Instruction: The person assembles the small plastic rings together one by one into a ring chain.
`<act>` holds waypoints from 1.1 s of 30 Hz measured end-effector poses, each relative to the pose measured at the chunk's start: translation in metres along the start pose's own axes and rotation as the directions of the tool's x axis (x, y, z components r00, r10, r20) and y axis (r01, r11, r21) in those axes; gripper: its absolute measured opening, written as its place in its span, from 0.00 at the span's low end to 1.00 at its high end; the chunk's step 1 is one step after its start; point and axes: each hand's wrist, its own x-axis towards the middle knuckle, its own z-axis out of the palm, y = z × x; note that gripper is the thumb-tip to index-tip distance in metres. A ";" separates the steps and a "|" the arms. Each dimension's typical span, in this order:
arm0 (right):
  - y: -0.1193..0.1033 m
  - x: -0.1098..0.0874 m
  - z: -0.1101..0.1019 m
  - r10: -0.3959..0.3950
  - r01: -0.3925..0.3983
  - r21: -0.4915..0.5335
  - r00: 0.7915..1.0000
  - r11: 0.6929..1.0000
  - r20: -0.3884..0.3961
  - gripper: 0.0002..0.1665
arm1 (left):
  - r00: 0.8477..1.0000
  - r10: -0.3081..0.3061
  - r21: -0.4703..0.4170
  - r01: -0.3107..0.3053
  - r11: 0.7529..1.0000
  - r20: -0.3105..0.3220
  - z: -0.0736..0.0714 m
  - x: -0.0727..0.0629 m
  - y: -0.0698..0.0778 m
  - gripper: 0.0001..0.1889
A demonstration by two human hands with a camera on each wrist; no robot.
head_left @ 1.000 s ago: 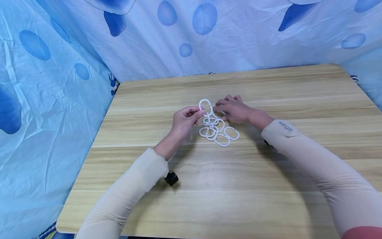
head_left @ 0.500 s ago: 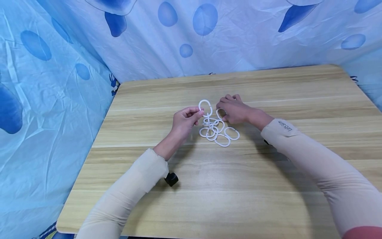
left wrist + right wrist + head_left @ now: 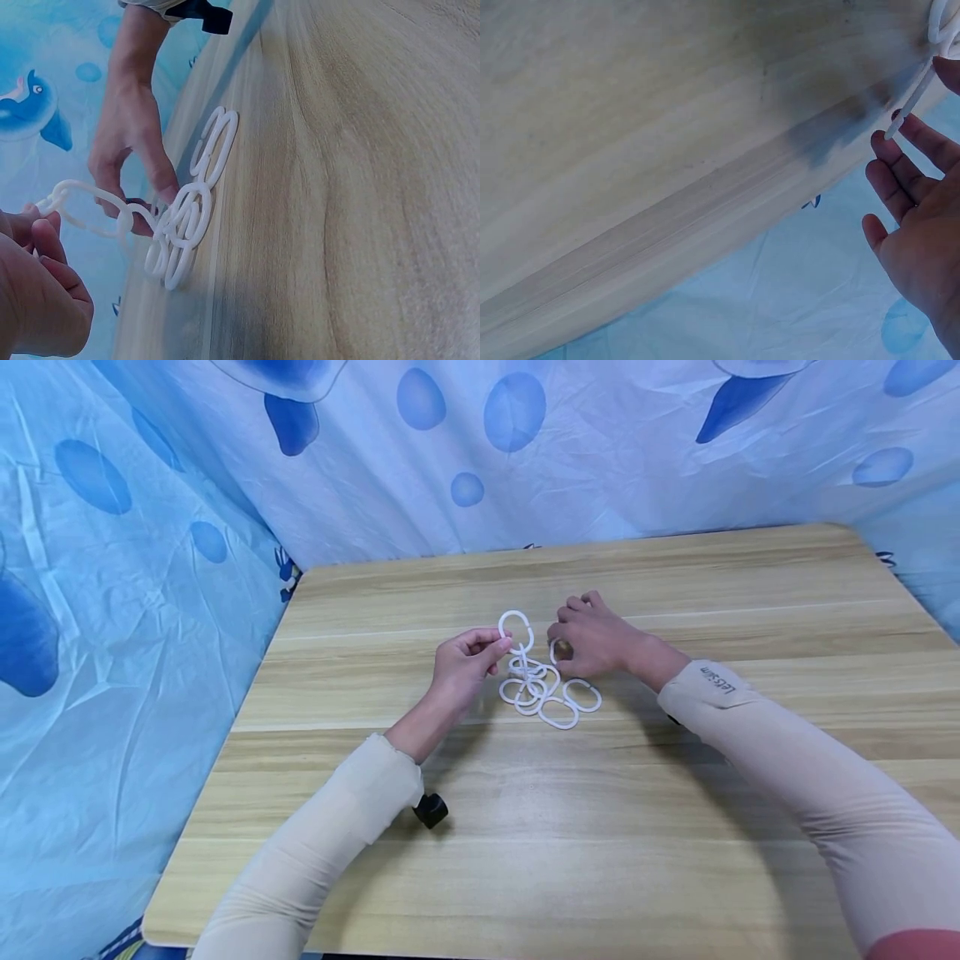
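My left hand point(image 3: 467, 667) pinches a white plastic C-shaped ring point(image 3: 514, 613) between thumb and fingers, holding it upright with a small gap in its side. Below it, another link runs down into a pile of similar linked white rings point(image 3: 528, 680) on the table. My right hand point(image 3: 597, 637) is right of the pile, palm down, fingers bent. In the right wrist view its thumb and fingertips grip another white ring point(image 3: 913, 99) by its ends. From the head, that ring is partly hidden by the hand. Two rings point(image 3: 558, 727) lie flat at the pile's near right side.
The wood-grain table point(image 3: 480, 852) has a rounded far right corner. A blue patterned curtain point(image 3: 360, 468) hangs behind and at the left. A black wrist camera point(image 3: 431, 810) shows under the left sleeve.
My right hand has moved slightly right, drawing its ring away from the ring in my left hand. The pile shifts a little; my left hand keeps its hold almost still.
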 end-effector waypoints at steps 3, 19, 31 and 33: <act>0.003 -0.002 -0.004 0.040 -0.039 0.032 0.999 0.999 -0.028 0.25 | 1.000 0.000 -0.006 0.000 1.000 0.000 0.001 0.000 0.001 0.07; 0.009 -0.013 -0.020 0.274 -0.153 0.488 0.943 0.859 -0.186 0.22 | 1.000 -0.026 -0.029 0.027 0.999 0.011 0.003 -0.002 0.004 0.08; 0.002 -0.015 -0.027 0.345 -0.115 0.662 0.910 0.741 -0.229 0.20 | 0.999 -0.033 -0.025 0.033 0.999 0.014 0.005 -0.002 0.003 0.08; -0.002 -0.015 -0.030 0.357 -0.103 0.708 0.908 0.698 -0.219 0.21 | 0.999 -0.031 -0.022 0.032 0.999 0.014 0.006 -0.001 0.004 0.08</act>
